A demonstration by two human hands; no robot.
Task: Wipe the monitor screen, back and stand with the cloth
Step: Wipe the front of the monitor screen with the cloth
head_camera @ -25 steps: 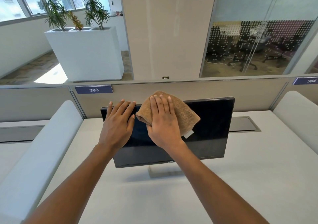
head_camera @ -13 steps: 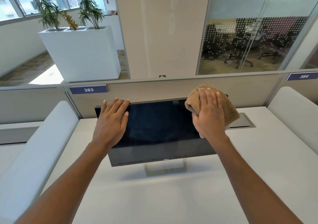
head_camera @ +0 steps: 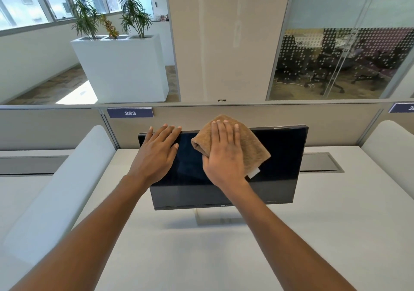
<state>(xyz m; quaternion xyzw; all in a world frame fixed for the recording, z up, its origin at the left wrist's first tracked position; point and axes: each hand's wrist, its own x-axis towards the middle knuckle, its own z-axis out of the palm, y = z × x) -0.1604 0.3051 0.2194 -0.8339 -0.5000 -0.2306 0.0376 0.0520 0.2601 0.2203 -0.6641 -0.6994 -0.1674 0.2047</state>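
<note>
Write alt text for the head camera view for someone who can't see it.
A right hand presses a folded tan terry cloth flat against the upper middle of a black flat-panel monitor. The left hand rests flat on its upper left corner. The monitor stands on a white desk.

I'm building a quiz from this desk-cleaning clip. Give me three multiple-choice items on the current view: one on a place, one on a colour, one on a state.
1. Where is the cloth?
A. on the desk
B. against the monitor's screen, upper middle
C. on the stand

2. What colour is the cloth?
A. blue
B. white
C. tan-brown

3. How is the left hand?
A. flat on the monitor's upper left corner
B. clenched on the desk
C. gripping the cloth

Answers: B, the right hand presses it to the screen; C, its pile is tan-brown; A, its fingers lie spread over that corner.
</note>
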